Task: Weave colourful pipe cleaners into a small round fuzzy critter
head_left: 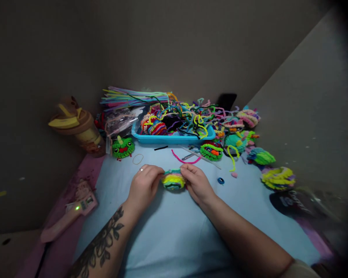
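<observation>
Between my two hands is a small rounded pipe-cleaner piece (174, 181) with yellow, pink, teal and dark bands. My left hand (146, 179) pinches the left end of its teal upper edge between thumb and fingers. On the other side, my right hand (197, 181) pinches the right end of the same edge. The piece is held just above the blue cloth (174, 235). Beyond the hands lie a curved magenta pipe cleaner (178, 158) and a green pipe-cleaner figure (211, 151) with an orange part.
A blue tray (174, 139) heaped with pipe cleaners stands at the back. Left are a green frog-like figure (123, 148), a lidded cup (88, 133) and a pink glue gun (81, 208). Several colourful pieces, including a yellow one (278, 178), line the right, with a blue disc (220, 180) nearer.
</observation>
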The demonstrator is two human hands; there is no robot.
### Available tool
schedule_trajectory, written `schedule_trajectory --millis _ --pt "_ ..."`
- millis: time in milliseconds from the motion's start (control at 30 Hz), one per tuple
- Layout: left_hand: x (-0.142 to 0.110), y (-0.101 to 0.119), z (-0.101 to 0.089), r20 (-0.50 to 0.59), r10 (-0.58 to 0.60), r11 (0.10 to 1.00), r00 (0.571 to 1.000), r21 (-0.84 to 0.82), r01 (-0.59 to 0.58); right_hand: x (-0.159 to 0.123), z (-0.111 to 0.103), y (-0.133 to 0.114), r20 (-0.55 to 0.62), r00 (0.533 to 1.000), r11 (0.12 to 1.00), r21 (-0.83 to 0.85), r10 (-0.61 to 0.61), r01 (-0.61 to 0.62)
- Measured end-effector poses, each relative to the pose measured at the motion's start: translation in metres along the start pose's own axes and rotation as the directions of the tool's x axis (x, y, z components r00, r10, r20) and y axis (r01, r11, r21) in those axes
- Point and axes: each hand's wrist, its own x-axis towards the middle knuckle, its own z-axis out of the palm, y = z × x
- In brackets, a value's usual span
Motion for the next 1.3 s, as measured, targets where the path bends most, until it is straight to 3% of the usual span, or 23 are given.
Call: schedule_trajectory --millis 67,167,267,367,467,600,700,767,867,967,1033,1100,1133,1200,1300 --pt "0.001 0.002 0.001 0.011 -0.195 0.969 0.981 -0.154 0.194 0.0 0.0 0.0 0.001 1.0 0.999 0.025 0.021 -0.021" --pt "0.005 0.004 0.001 0.125 -0.457 0.795 0.881 -0.388 0.467 0.001 -0.001 0.0 0.023 0.999 0.998 0.054 0.043 -0.044" --pt "0.008 0.004 0.001 0.233 -0.54 0.631 0.809 -0.525 0.572 0.002 -0.002 0.001 0.032 0.998 0.997 0.059 0.057 -0.059" --pt "0.008 0.003 0.001 0.282 -0.552 0.558 0.785 -0.575 0.599 0.002 -0.002 0.001 0.042 0.997 0.996 0.06 0.062 -0.064" --pt "0.007 0.003 0.002 0.275 -0.526 0.576 0.805 -0.581 0.575 0.002 -0.001 0.0 0.075 0.995 0.995 0.071 0.072 -0.077" --pt "0.006 0.003 0.001 0.153 -0.431 0.7 0.889 -0.565 0.437 0.0 -0.001 -0.005 0.111 0.991 0.995 0.068 0.069 -0.077" --pt "0.006 0.003 -0.001 0.099 -0.36 0.766 0.928 -0.537 0.354 -0.001 -0.003 -0.006 0.148 0.989 0.999 0.032 0.026 -0.031" --pt "0.006 0.003 -0.003 0.119 -0.333 0.778 0.935 -0.526 0.344 -0.001 -0.005 -0.006 0.181 0.983 1.0 -0.009 -0.018 0.02" --pt "0.005 0.004 -0.006 0.28 -0.299 0.761 0.912 -0.506 0.405 0.001 -0.01 -0.005 0.222 0.968 0.984 -0.109 -0.114 0.141" --pt "0.005 0.006 -0.005 0.414 -0.276 0.752 0.867 -0.469 0.463 0.002 -0.014 -0.004 0.198 0.932 0.884 -0.307 -0.302 0.352" --pt "0.006 0.008 -0.003 0.405 -0.302 0.753 0.863 -0.454 0.476 0.001 -0.014 -0.006 0.217 0.853 0.729 -0.447 -0.475 0.519" --pt "0.006 0.009 -0.001 0.379 -0.334 0.754 0.863 -0.443 0.486 -0.003 -0.012 -0.008 0.306 0.754 0.543 -0.545 -0.581 0.639" --pt "0.007 0.01 -0.001 0.376 -0.341 0.753 0.862 -0.44 0.49 -0.005 -0.011 -0.009 0.361 0.719 0.464 -0.577 -0.593 0.672" --pt "0.007 0.01 -0.001 0.39 -0.34 0.744 0.856 -0.446 0.498 -0.008 -0.008 -0.01 0.438 0.695 0.366 -0.622 -0.57 0.692" --pt "0.007 0.01 -0.003 0.44 -0.331 0.694 0.835 -0.485 0.531 -0.01 -0.005 -0.009 0.462 0.712 0.346 -0.649 -0.528 0.678"
